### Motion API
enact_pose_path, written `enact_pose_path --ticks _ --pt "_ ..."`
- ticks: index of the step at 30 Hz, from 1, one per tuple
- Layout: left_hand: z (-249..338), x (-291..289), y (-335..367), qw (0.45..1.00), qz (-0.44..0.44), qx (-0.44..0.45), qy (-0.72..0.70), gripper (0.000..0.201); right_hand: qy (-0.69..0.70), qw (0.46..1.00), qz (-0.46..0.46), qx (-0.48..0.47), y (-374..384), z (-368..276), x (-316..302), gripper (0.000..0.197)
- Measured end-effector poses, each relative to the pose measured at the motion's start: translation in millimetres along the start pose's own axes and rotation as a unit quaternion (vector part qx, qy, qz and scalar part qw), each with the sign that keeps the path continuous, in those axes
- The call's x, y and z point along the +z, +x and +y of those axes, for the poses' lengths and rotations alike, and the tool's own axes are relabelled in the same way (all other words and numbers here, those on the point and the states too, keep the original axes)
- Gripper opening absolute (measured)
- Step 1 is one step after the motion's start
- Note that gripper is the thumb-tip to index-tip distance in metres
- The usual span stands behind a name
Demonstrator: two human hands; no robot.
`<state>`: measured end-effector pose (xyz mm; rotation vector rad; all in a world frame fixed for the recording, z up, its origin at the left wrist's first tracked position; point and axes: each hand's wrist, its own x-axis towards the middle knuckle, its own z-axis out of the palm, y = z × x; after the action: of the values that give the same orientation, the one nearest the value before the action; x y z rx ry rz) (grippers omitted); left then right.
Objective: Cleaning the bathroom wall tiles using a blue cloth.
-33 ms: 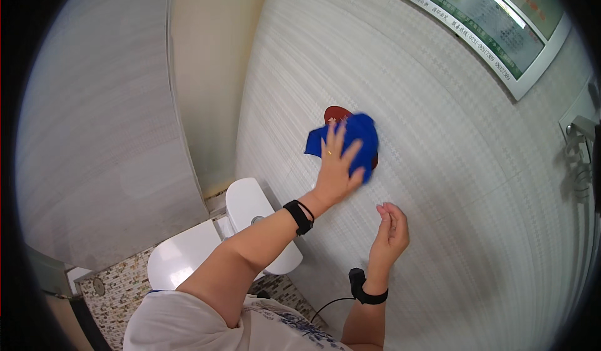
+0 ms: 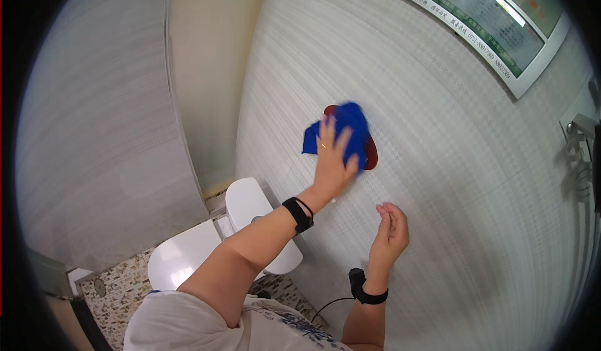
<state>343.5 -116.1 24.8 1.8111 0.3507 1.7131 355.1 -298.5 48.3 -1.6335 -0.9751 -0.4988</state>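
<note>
A blue cloth (image 2: 354, 120) lies against a red oval plaque (image 2: 372, 154) on the pale ribbed wall. My left hand (image 2: 333, 168) presses flat over the cloth with its fingers spread; a gold ring shows on one finger. Red edges stick out at the cloth's top left and lower right, while the rest of the plaque is covered. Lower and to the right, my right hand (image 2: 392, 231) hovers apart from the cloth. Its fingers are curled together, with nothing seen in them. Each wrist wears a black band.
Below my left forearm stands a white toilet (image 2: 188, 254) with its lid down, on a mosaic tile floor (image 2: 125, 294). A grey partition (image 2: 106, 132) rises at the left. On the wall at upper right hangs a framed notice (image 2: 482, 28), with a metal fixture (image 2: 582, 129) beyond it.
My left hand and the blue cloth have slid slightly up and to the left, baring more of the plaque's lower right edge. My right hand has stayed put.
</note>
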Motion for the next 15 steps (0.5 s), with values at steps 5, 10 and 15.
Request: enact_pose_path --ticks 5,10,15 --pt "-71 -8 43 0.973 0.133 -0.188 0.030 0.051 -0.001 1.000 -0.009 -0.002 0 2 0 0.013" --pt "-59 3 18 0.976 0.126 -0.172 0.045 0.052 -0.028 0.999 -0.008 -0.035 0 4 4 0.012" --pt "-9 14 -36 0.980 0.073 -0.185 0.003 0.052 -0.024 0.999 -0.016 -0.029 -1 1 1 0.012"
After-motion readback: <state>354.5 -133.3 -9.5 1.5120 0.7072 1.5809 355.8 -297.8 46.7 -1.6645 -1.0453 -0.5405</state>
